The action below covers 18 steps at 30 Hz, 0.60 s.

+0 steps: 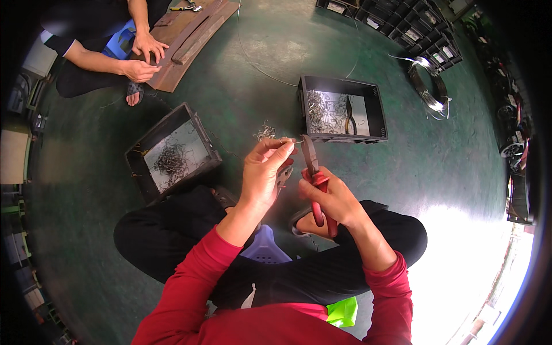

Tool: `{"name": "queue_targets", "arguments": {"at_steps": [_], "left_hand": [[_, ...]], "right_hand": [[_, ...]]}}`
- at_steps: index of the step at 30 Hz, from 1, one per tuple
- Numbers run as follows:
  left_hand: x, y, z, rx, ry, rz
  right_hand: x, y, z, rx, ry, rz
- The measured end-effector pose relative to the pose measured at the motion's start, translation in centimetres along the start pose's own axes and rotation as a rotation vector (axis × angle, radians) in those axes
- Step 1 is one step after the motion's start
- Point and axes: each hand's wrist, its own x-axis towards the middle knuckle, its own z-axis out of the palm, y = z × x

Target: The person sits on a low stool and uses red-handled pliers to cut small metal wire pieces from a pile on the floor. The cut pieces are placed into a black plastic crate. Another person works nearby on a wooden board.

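In my left hand (266, 169) a short piece of thin metal wire (297, 142) is pinched between thumb and fingers, its end pointing right. My right hand (333, 198) grips red-handled pliers (311, 158) with the jaws up, close to the wire's end; whether the jaws touch the wire I cannot tell. Beyond my left hand, a small heap of bent wire pieces (265, 131) lies on the floor. A black crate (376, 123) ahead on the right holds many wire pieces and dark-handled pliers (349, 115). Another black crate (204, 138) on the left holds a pile of wire pieces (171, 161).
At the upper left a person's hands (144, 57) work over a brown board (178, 63) beside a blue stool (119, 40). A coil of wire (428, 89) lies on the green floor at the right, near stacked black crates (411, 29). A purple stool (264, 248) is beneath me.
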Motion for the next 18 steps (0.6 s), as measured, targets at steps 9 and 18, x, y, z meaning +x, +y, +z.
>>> {"name": "queue_targets", "arguments": {"at_steps": [9, 18], "left_hand": [[-0.5, -0.5, 0.9, -0.035, 0.049, 0.024], [2.4, -5.5, -3.2, 0.109, -0.066, 0.277]], "right_hand": [[-0.1, -0.4, 0.0, 0.011, -0.011, 0.015], [0.5, 0.3, -0.3, -0.014, 0.142, 0.005]]}}
